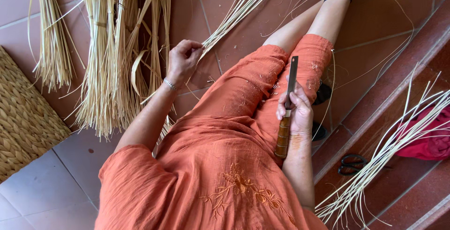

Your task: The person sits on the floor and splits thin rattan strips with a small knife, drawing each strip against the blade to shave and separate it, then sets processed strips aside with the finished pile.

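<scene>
Overhead view of a seated person in an orange garment working with plant fibre on a tiled floor (pixel 70 183). The left hand (pixel 183 60) is raised beside the left knee, its fingers (pixel 191 47) curled tight and pinching the near end of a thin bundle of pale straw strands (pixel 236 12), which runs up and to the right from the hand and fans out toward the top edge, where it is cut off. The right hand (pixel 296 113) rests on the right thigh, fingers wrapped fully around a knife (pixel 287 108); its brown wooden handle projects below the fist toward the body and its flat, dark, straight blade points up along the leg. Just left of the left hand lie several thick sheaves of straw (pixel 105 56) on the floor, their tops cut off by the upper edge; a flat band ties one sheaf near the top. A woven mat (pixel 23 117) shows at the left edge, only partly in frame. At the right, a raised step (pixel 375 117) carries loose split strands (pixel 389 150), black-handled scissors (pixel 354 163) partly overlain by them, and a red cloth (pixel 431 141) cut off by the right edge. The person's feet are largely hidden behind the knee and lower leg. No packages, labels or signs can be made out.
</scene>
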### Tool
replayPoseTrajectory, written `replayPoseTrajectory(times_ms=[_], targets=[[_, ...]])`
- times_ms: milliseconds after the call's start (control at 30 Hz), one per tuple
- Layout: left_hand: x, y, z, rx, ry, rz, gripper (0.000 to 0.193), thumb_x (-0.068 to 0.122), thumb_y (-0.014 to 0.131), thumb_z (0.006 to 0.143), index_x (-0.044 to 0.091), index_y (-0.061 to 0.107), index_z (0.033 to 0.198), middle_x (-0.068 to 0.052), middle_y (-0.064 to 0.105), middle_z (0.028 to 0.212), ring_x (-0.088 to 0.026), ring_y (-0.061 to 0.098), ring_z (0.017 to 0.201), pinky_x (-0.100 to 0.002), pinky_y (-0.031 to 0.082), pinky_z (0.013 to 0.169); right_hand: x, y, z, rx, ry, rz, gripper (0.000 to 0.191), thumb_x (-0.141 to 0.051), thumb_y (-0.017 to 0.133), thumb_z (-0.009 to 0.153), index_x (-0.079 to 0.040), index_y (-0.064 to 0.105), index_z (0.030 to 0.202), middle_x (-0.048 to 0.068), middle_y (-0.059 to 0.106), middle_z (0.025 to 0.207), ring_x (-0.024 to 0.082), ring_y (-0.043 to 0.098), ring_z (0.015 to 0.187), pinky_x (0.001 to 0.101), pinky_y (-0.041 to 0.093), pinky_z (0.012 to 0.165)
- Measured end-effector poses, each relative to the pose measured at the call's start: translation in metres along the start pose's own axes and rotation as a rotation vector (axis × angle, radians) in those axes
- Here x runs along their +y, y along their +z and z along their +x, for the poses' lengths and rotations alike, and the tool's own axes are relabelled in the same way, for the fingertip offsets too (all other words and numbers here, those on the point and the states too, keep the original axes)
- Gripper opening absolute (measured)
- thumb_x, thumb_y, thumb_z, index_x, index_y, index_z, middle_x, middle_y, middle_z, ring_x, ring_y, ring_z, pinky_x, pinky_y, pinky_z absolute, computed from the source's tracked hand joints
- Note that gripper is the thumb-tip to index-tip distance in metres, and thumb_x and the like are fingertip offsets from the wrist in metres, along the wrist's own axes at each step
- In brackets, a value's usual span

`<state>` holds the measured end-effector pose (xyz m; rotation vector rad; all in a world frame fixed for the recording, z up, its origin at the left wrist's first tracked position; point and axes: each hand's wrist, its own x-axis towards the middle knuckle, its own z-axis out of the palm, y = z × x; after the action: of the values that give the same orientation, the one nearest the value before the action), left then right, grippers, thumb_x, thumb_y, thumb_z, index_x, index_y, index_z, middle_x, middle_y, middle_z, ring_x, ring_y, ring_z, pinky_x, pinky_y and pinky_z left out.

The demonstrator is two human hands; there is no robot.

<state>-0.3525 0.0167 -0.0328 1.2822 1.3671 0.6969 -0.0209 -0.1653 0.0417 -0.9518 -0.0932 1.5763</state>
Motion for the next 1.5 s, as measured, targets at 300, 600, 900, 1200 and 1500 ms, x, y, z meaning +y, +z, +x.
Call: replayPoseTrajectory(times_ms=[300,600,900,1200,1500], targets=[[-0.007,-0.002,-0.017,0.064,0.236,0.371,0.006,0.008,0.075,0.094,0.005,0.075,0.100,-0.003,0.069,0.089,-0.006,0.062,0.076,-0.027,0.052,0.069,0.004,0.051,-0.003,-0.135,0.050,-0.068,0.048,-0.011,0.052,0.104,-0.006,0.045,0.152,0.017,0.065,0.086,0.024,0.062,0.062,0.0343,0.054,0.052],[0.063,0.011,-0.052,-0.172,0.246,-0.235,0.007,0.003,0.072,0.099,0.006,0.073,0.105,0.002,0.062,0.090,-0.004,0.054,0.075,-0.021,0.047,0.064,-0.005,0.098,-0.017,-0.210,0.068,-0.194,0.060,-0.012,0.053,0.101,-0.003,0.035,0.158,0.016,0.068,0.087,0.020,0.062,0.059,0.0317,0.055,0.053],[0.129,0.037,-0.081,-0.432,0.460,-0.096,0.014,0.011,0.076,0.097,0.005,0.075,0.110,0.001,0.061,0.086,-0.006,0.053,0.073,-0.024,0.046,0.064,-0.019,0.133,-0.032,-0.175,-0.073,-0.487,0.037,-0.011,0.055,0.106,-0.001,0.047,0.141,0.018,0.071,0.092,0.018,0.064,0.061,0.0276,0.055,0.058],[0.118,-0.008,-0.084,-0.683,0.346,-0.024,0.015,0.017,0.073,0.098,0.006,0.075,0.108,0.002,0.071,0.081,-0.003,0.062,0.068,-0.021,0.051,0.059,-0.069,0.110,-0.051,-0.077,-0.324,-0.344,0.034,-0.008,0.057,0.108,-0.005,0.051,0.141,0.020,0.069,0.090,0.022,0.061,0.060,0.0330,0.054,0.058],[0.129,0.025,-0.091,-0.669,0.393,-0.111,0.017,0.013,0.071,0.101,0.003,0.072,0.115,-0.005,0.078,0.089,-0.006,0.072,0.082,-0.025,0.060,0.071,-0.024,0.129,-0.045,-0.238,-0.067,-0.487,0.025,-0.010,0.054,0.104,-0.001,0.049,0.127,0.017,0.071,0.085,0.020,0.063,0.056,0.0303,0.054,0.047]])
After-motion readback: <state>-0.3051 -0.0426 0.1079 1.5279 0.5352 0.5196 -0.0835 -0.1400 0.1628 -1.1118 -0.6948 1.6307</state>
